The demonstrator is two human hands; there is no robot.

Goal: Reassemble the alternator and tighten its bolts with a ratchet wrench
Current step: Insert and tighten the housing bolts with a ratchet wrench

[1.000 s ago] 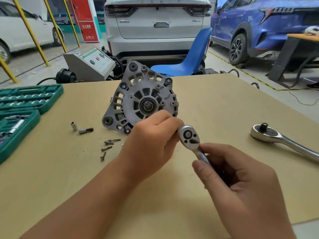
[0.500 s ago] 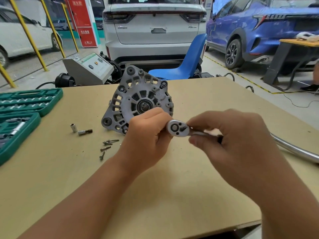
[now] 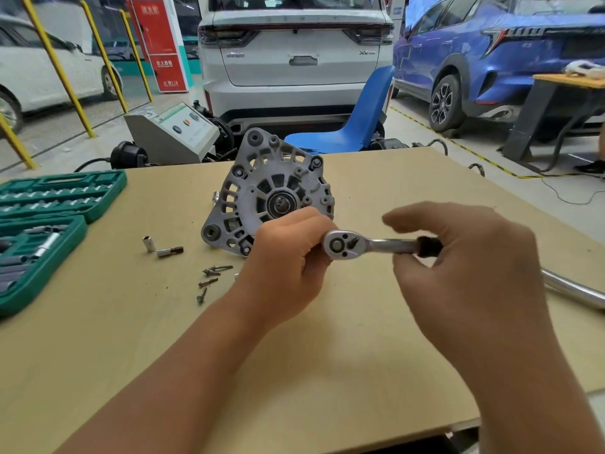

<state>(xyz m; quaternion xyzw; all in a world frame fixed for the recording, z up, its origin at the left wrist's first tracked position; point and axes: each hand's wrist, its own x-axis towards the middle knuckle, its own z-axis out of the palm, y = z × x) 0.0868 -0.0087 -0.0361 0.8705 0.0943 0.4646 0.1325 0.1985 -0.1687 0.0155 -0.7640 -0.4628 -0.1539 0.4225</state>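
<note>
Since earlier, our right hand (image 3: 471, 273) swung ratchet wrench (image 3: 370, 245) handle rightward, now horizontal, pinching it; left hand (image 3: 288, 257) fingers clamp head. Alternator (image 3: 262, 191) upright behind on table (image 3: 327, 371); bolts (image 3: 209, 280) loose, untightened.

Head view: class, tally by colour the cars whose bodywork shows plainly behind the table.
White cars: 2
Blue cars: 1
Total: 3
</note>
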